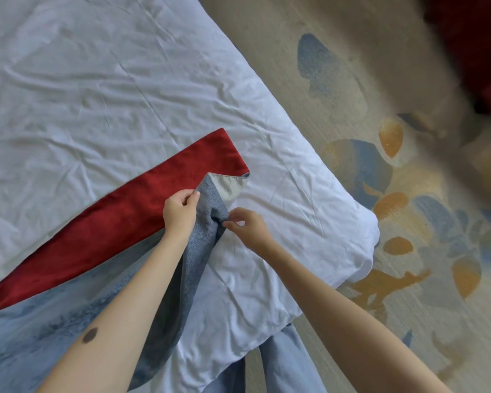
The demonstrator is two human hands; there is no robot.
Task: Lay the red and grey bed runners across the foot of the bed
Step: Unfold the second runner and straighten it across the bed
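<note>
1. Nearest the camera, on the near side of the red runner, the grey runner lies spread over the white duvet, its long edge touching the red one.
2. Just beyond, at the grey runner's end, the cloth is twisted and bunched, with the pale lining turned up right beside the red runner's corner.
3. The left hand pinches the grey cloth's edge between thumb and fingers, touching the red runner's near edge.
4. The right hand, on the side away from the red runner, pinches the bunched fold with fingertips drawn together.
5. The red runner itself lies flat across the duvet, so the step in hand looks like straightening the grey end.
6. The next move likely calls for drawing both pinches apart to untwist the cloth, turning the lining under, and laying the end flush with the red runner's end.
7. Farthest off, past the red runner's end, the duvet corner overhangs a patterned carpet.
</note>
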